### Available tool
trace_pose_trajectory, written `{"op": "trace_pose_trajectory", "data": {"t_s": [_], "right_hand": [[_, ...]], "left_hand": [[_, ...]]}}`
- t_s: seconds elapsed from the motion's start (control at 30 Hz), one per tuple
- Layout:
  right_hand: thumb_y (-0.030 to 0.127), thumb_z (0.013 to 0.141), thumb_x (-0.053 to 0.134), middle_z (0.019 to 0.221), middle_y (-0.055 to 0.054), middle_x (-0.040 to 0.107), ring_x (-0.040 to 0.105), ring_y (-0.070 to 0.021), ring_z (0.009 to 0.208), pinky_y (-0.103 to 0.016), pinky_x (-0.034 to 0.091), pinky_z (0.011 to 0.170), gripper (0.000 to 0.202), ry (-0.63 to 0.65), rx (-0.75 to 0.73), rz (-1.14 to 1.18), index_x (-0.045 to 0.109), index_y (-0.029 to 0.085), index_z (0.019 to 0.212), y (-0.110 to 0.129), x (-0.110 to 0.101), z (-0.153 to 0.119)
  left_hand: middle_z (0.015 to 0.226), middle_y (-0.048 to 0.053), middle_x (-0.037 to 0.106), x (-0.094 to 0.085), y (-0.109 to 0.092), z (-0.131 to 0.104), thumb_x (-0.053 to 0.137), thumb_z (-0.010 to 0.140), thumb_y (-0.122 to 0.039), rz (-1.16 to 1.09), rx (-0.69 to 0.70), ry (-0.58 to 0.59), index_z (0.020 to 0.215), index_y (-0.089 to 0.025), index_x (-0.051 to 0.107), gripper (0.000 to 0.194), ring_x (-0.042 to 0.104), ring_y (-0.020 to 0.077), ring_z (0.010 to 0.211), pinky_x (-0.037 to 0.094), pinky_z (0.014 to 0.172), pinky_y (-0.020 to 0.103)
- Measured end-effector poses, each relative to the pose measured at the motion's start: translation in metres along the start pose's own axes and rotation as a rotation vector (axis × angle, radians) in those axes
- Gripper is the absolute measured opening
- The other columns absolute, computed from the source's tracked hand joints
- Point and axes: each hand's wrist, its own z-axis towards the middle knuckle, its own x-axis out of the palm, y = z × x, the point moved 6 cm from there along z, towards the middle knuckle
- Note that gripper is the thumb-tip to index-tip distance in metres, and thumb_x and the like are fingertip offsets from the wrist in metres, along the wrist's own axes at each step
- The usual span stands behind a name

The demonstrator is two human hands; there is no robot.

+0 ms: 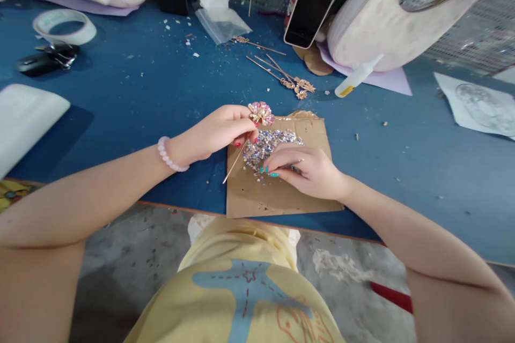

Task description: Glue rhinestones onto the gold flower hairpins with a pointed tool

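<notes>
Fingers of your left hand (235, 128) pinched on a jeweled hairpin (262, 113), your right's (303, 170) nearly closed at the beads (267, 144)

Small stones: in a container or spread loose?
Spread loose. The small stones lie scattered in a patch directly on the cardboard, with no container around them; the right hand partly covers them.

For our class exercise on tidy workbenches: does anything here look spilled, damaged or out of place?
White flecks lie scattered left of the plastic bag, like stray scraps. The cardboard looks torn and ragged along its far edge. The stones on it seem heaped, not spilled.
</notes>
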Motion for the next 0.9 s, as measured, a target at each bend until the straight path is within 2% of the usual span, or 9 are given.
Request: {"op": "trace_pose_trajectory", "data": {"t_s": [0.1, 0.2, 0.3, 0.4, 0.57, 0.9], "right_hand": [[0.015, 0.098, 0.057, 0.087, -0.005, 0.075, 0.072, -0.0137, 0.085, -0.03, 0.06, 0.078, 0.01, -0.048, 0.044, 0.024, 0.066, 0.018, 0.093, -0.002, -0.01, -0.001], [0.02, 0.097, 0.059, 0.091, -0.005, 0.076, 0.074, -0.015, 0.087, -0.03, 0.06, 0.075, 0.008, -0.181, 0.082, 0.058, 0.067, 0.019, 0.096, -0.007, -0.025, -0.004], [0.023, 0.096, 0.062, 0.09, -0.004, 0.076, 0.075, -0.0166, 0.087, -0.031, 0.06, 0.074, 0.007, -0.335, 0.103, 0.043, 0.068, 0.021, 0.098, -0.011, -0.037, -0.008], [0.021, 0.096, 0.062, 0.091, -0.004, 0.077, 0.075, -0.0175, 0.088, -0.034, 0.06, 0.076, 0.008, -0.402, 0.08, -0.014, 0.069, 0.022, 0.099, -0.01, -0.039, -0.009], [0.011, 0.094, 0.059, 0.092, -0.005, 0.078, 0.075, -0.018, 0.089, -0.036, 0.061, 0.077, 0.015, -0.397, -0.04, -0.101, 0.067, 0.022, 0.101, 0.0, -0.035, -0.006], [0.005, 0.091, 0.059, 0.09, -0.006, 0.078, 0.075, -0.0196, 0.09, -0.038, 0.065, 0.078, 0.02, -0.323, -0.096, -0.169, 0.069, 0.02, 0.099, 0.009, -0.029, -0.004]], "left_hand": [[0.058, -0.001, 0.056, 0.001, 0.0, 0.0, 0.048, 0.088, -0.004, -0.015, 0.001, 0.019, 0.062, -0.014, 0.058, 0.03, 0.042, 0.0044, 0.048, 0.03, 0.048, 0.021], [0.06, 0.0, 0.058, 0.004, 0.002, -0.001, 0.047, 0.088, -0.005, -0.017, -0.024, 0.074, 0.062, -0.014, 0.059, 0.031, 0.042, 0.0047, 0.048, 0.031, 0.049, 0.021], [0.062, 0.001, 0.058, 0.01, 0.007, -0.003, 0.045, 0.089, -0.007, -0.005, -0.077, 0.182, 0.062, -0.015, 0.061, 0.032, 0.04, 0.0049, 0.047, 0.033, 0.05, 0.021], [0.064, 0.0, 0.057, 0.016, 0.01, -0.007, 0.047, 0.088, -0.009, -0.025, -0.119, 0.303, 0.063, -0.015, 0.062, 0.03, 0.039, 0.0049, 0.048, 0.032, 0.049, 0.021], [0.066, 0.001, 0.057, 0.022, 0.012, -0.01, 0.048, 0.091, -0.014, -0.022, -0.173, 0.397, 0.065, -0.015, 0.062, 0.03, 0.042, 0.0057, 0.049, 0.031, 0.048, 0.02], [0.059, -0.002, 0.049, 0.026, 0.007, -0.014, 0.046, 0.087, -0.01, 0.0, -0.258, 0.408, 0.066, -0.015, 0.059, 0.025, 0.036, 0.0053, 0.044, 0.038, 0.05, 0.02]]}}
